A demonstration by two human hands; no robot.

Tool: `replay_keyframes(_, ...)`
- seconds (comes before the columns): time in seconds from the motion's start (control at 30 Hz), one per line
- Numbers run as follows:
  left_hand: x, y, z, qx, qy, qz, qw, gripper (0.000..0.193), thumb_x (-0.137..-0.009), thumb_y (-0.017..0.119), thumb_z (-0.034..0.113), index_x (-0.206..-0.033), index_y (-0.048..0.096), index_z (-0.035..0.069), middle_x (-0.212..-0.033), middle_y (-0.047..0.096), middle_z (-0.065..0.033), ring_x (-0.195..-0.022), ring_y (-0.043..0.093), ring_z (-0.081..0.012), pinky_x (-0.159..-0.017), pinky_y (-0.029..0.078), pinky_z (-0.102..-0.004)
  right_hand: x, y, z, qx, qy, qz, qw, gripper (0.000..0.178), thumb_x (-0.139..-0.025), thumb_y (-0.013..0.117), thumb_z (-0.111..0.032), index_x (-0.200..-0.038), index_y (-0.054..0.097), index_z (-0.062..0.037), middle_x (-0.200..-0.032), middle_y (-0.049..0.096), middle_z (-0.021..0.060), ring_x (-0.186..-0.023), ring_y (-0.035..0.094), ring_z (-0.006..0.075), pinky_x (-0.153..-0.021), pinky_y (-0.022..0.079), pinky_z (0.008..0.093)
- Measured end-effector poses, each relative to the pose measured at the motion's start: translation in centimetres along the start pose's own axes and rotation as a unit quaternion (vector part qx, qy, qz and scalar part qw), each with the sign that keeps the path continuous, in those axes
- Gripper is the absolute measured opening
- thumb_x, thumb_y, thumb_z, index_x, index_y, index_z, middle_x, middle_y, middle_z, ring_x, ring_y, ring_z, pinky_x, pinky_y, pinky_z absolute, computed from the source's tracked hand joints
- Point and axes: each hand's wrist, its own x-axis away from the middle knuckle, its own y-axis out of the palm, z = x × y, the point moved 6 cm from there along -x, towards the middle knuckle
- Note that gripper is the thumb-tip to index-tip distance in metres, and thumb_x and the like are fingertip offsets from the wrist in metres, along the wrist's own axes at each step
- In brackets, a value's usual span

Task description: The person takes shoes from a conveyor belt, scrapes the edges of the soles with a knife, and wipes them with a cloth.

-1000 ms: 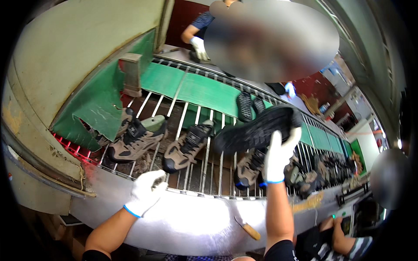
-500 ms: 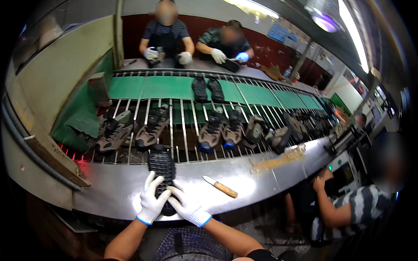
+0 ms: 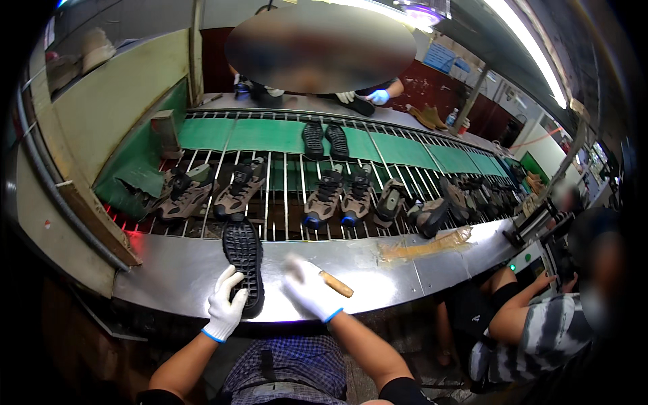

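Note:
A black shoe sole (image 3: 243, 251) with a lugged tread facing up lies lengthwise on the metal table edge. My left hand (image 3: 225, 307), in a white glove with a blue cuff, grips its near left side, thumb over the tread. To the sole's right, my gloved right hand (image 3: 307, 289) is over a knife, covering its blade. Only the knife's wooden handle (image 3: 336, 284) shows beyond this hand. Motion smears the right fingers, so whether they touch the knife is hidden.
Brown and black shoes (image 3: 324, 197) stand along the metal rod conveyor (image 3: 277, 223). Two more soles (image 3: 325, 140) lie on its green belt (image 3: 263, 136). Brown tape (image 3: 428, 246) covers part of the metal table. Co-workers' gloved hands (image 3: 378, 97) are across; another person (image 3: 540, 327) sits right.
My right hand has left the sole and moved right, onto the knife's blade end. My left hand stays at the sole. The whole view has shifted slightly.

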Motion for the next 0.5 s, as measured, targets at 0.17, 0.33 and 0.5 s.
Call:
replay_keyframes(0.17, 0.4, -0.8, -0.1, -0.018, 0.0, 0.031, 0.999, 0.042, -0.088, 0.074, 0.004, -0.13, 0.074, -0.002, -0.144, 0.068, -0.0272, -0.13, 0.069, -0.0385, -0.112, 0.055, -0.0443, -11.4, -4.0, 11.3, -0.369, 0.194, 0.067, 0.907, 0.073, -0.103, 0.072, -0.037, -0.159, 0.043, 0.0015, -0.133, 0.063, 0.0299, -0.119, 0.067, 0.0459, -0.102, 0.061, 0.0527)
replay_keyframes(0.33, -0.2, -0.2, -0.1, 0.016, 0.022, 0.032, 0.999, 0.038, -0.09, 0.077, 0.01, -0.127, 0.075, -0.001, -0.14, 0.069, -0.029, -0.13, 0.068, -0.0433, -0.114, 0.054, -0.047, -17.5, -4.3, 20.4, -0.278, 0.138, 0.196, 0.93, 0.059, -0.097, 0.085, -0.025, -0.145, 0.059, -0.0015, -0.137, 0.062, 0.0189, -0.121, 0.061, 0.0333, -0.11, 0.057, 0.0523)
replay_keyframes(0.5, 0.1, -1.7, -0.7, 0.009, 0.022, 0.045, 0.999, 0.038, -0.088, 0.075, 0.007, -0.125, 0.075, 0.0, -0.138, 0.071, -0.026, -0.127, 0.07, -0.0433, -0.112, 0.056, -0.0471, -17.3, -0.6, 17.9, -0.59, 0.306, 0.289, 0.689, 0.045, -0.099, 0.085, -0.024, -0.136, 0.067, -0.0061, -0.138, 0.063, 0.0102, -0.127, 0.055, 0.0271, -0.107, 0.059, 0.0571)
